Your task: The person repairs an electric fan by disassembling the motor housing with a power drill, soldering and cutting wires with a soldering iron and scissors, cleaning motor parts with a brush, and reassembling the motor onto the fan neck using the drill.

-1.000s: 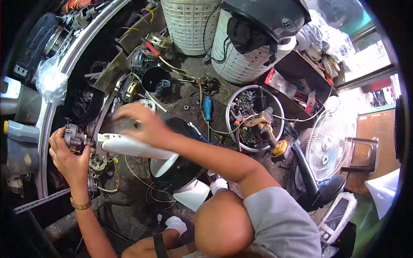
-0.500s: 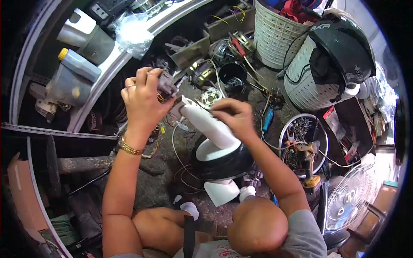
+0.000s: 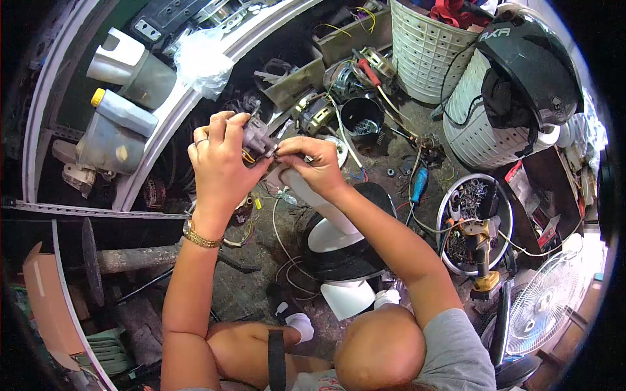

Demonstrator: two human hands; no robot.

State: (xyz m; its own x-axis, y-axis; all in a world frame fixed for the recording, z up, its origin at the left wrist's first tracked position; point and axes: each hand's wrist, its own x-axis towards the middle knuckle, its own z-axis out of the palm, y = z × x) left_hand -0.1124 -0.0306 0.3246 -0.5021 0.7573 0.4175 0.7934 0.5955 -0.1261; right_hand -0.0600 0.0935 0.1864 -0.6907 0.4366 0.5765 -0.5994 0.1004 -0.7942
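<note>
My left hand [image 3: 218, 153] is raised and closed around a dark grey electric fan motor [image 3: 256, 138], with a bit of yellow wiring showing at its lower side. At the motor's right end, the fingertips of my right hand [image 3: 316, 166] are pinched together. Whatever small part they grip is hidden. Below my right wrist leans the white neck of a fan stand [image 3: 334, 220], partly covered by that hand. It rises from a round black base [image 3: 342, 260] between my legs.
A steel bowl of screws [image 3: 468, 195] stands to the right, with a yellow drill [image 3: 481, 251] across its rim. Nearby lie a blue-handled screwdriver [image 3: 419, 184] and a fan with a wire guard [image 3: 544, 303]. Motor parts [image 3: 313, 111], cables and a black cup [image 3: 362, 117] crowd the floor ahead.
My right hand has left the white neck and moved up and left to the motor's end. The left hand keeps its hold. The view has shifted slightly.
</note>
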